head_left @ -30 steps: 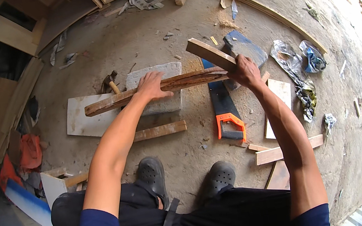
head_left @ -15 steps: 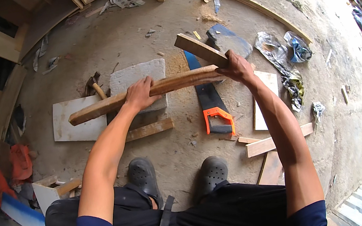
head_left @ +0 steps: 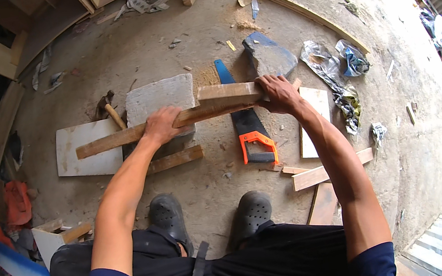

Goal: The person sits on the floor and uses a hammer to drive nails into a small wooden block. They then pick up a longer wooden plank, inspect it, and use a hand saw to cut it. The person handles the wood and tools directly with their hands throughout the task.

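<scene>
My left hand (head_left: 161, 126) is closed around the middle of a long wooden batten (head_left: 112, 140), held above the floor. At its right end my right hand (head_left: 279, 94) grips a shorter wood block (head_left: 229, 92), which lies along the batten's far side with its end in my palm. The fingers' undersides are hidden. Below the batten lies a handsaw (head_left: 259, 146) with an orange and black handle, its blade passing under the wood. A pale stone slab (head_left: 160, 94) sits behind my left hand. Left of it rests a hammer (head_left: 115, 115) with a wooden handle.
A white board (head_left: 85, 138) lies at left, another white panel (head_left: 314, 121) at right. Nearer are a wood strip (head_left: 333, 169) and a batten offcut (head_left: 174, 159). A dark stone block (head_left: 272, 55), crumpled plastic (head_left: 333, 71) and a long plank (head_left: 306, 15) lie farther right.
The short block has swung from a slant across the batten's right end to lying nearly parallel along it. Both hands keep hold of the wood. The view has shifted slightly.
</scene>
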`<state>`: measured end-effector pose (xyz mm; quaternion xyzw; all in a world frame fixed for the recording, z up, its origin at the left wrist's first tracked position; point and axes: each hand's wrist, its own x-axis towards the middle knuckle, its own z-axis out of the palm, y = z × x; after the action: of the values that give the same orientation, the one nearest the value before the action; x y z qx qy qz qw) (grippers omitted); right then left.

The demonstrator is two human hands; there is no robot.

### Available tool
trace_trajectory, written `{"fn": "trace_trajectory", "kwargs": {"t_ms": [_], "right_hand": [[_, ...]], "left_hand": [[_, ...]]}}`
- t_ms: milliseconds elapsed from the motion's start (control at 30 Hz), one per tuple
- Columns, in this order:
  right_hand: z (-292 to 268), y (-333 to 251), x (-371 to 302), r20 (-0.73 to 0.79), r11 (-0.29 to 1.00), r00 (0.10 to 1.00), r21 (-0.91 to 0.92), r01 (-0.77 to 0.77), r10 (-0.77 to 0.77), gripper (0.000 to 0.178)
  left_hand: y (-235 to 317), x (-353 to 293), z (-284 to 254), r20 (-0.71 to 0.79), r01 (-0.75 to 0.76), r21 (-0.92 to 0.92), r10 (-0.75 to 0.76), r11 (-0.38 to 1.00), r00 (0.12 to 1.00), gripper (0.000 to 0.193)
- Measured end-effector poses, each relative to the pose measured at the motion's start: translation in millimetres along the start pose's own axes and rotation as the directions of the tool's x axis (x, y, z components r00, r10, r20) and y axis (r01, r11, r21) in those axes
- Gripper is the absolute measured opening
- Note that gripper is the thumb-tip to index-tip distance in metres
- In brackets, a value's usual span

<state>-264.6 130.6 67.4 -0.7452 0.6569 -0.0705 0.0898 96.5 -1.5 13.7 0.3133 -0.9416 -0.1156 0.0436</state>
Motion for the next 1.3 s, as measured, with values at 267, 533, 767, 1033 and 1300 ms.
{"fn": "trace_trajectory", "kwargs": {"t_ms": [267, 533, 767, 1033, 1300], "right_hand": [[11.5, 0.4, 4.6, 0.035, 0.998, 0.999, -0.067, 0.019, -0.017, 0.063], [30.2, 18.0, 7.0, 0.048, 1.0, 0.999, 0.021, -0.001, 0.0, 0.065], [-3.9, 34.8, 10.9, 0.218, 0.999, 0.975, -0.013, -0.033, 0.035, 0.064], [3.7, 48.1, 23.9, 0.153, 0.945, 0.986, 0.308, -0.11, 0.066, 0.045], [-10.4, 63.6, 33.9, 0.087, 0.716, 0.973, 0.664, -0.216, 0.214, 0.06]], "left_hand": [[-14.1, 9.2, -23.2, 0.079, -0.056, 0.146, 0.045, 0.988, 0.996, 0.061], [-23.0, 17.7, -15.8, 0.111, 0.024, 0.083, -0.033, 0.996, 0.993, 0.065], [-16.7, 14.7, -18.1, 0.054, -0.002, 0.054, 0.0, 0.999, 0.999, 0.062], [-31.6, 10.8, -12.4, 0.011, 0.005, 0.051, -0.006, 0.999, 1.0, 0.062], [-39.5, 15.8, -19.5, -0.041, 0.067, 0.007, -0.067, 0.998, 0.997, 0.069]]}}
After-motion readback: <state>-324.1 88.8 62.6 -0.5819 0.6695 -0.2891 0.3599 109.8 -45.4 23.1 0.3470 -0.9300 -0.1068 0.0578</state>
